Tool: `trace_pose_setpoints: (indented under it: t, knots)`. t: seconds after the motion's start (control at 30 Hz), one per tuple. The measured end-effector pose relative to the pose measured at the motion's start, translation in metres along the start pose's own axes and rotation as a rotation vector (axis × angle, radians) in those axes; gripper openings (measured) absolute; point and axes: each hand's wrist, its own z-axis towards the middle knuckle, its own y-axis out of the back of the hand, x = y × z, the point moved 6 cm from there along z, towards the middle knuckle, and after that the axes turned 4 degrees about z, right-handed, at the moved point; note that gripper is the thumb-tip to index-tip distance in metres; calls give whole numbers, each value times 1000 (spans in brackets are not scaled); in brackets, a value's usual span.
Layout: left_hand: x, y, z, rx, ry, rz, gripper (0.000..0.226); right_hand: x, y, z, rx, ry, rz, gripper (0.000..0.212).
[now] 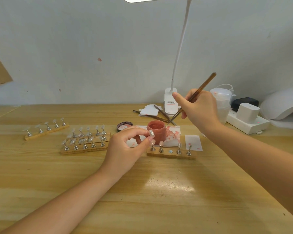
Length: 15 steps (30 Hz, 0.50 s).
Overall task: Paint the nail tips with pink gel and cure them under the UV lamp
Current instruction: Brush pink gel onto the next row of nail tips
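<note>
The left hand (pixel 125 146) pinches a small metal nail stand (pixel 151 133) just in front of the open pink gel jar (pixel 156 132) on the counter (pixel 159 191). The right hand (pixel 199 108) grips a brown brush (pixel 193 97), raised behind the jar. The white UV lamp (pixel 282 105) sits at far right.

UV lamp (pixel 284 105) cut off at right edge; brush (pixel 195 95) tip behind jar (pixel 156 132)

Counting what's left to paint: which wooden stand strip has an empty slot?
The strip nearest the gel jar, the right-hand wooden strip: its middle spot shows a bare round pad; the others look full.
</note>
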Motion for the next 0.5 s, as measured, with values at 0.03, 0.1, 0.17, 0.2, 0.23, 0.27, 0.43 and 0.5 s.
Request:
trace_pose_setpoints:
  t: [0.03,0.1,0.17,0.2,0.23,0.27,0.43,0.5]
  knots:
    - [0,0,0,1,5,0,31,1,2,0,-4,4,1,39]
    - [0,0,0,7,16,-3,32,4,6,0,-21,14,29,39]
    - [0,0,0,10,12,1,33,11,13,-2,-41,30,101,38]
    - [0,0,0,11,7,6,33,15,16,-5,-39,41,145,35]
    - [0,0,0,13,5,11,32,19,18,-10,-25,50,187,31]
    - [1,0,0,17,8,18,32,22,20,-16,-3,52,230,26]
    - [0,-4,-1,53,-9,26,30,27,30,-59,108,37,375,27]
    - [-2,-7,-2,85,-20,17,30,29,33,-74,137,121,335,28]
